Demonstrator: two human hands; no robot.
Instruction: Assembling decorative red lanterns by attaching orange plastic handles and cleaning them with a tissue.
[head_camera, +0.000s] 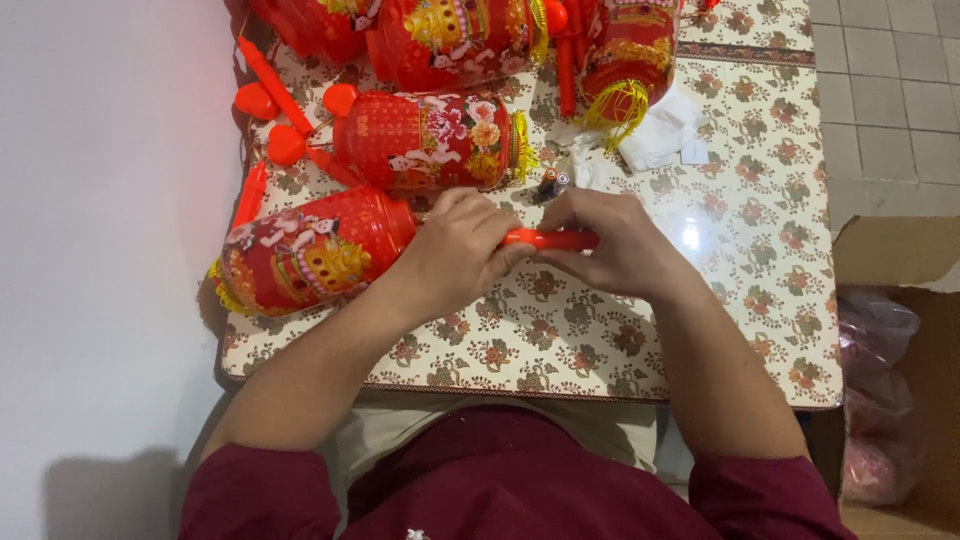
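Both hands, left (455, 250) and right (610, 245), are clamped on a red stick (548, 239) over the bench (740, 230), just right of a lantern (305, 252). It looks like the stick is being fitted as that lantern's handle; the next move likely calls for steady alignment. More lanterns (430, 140) lie behind it.

On the table (760, 330), one lantern (310, 250) lies near the left edge, a second (430, 140) behind it, more along the far edge. Both hands (455, 250) (615, 245) meet mid-table on a rod (550, 239). Tissue (660, 135) lies behind them; a box (900, 400) stands beyond the right edge.
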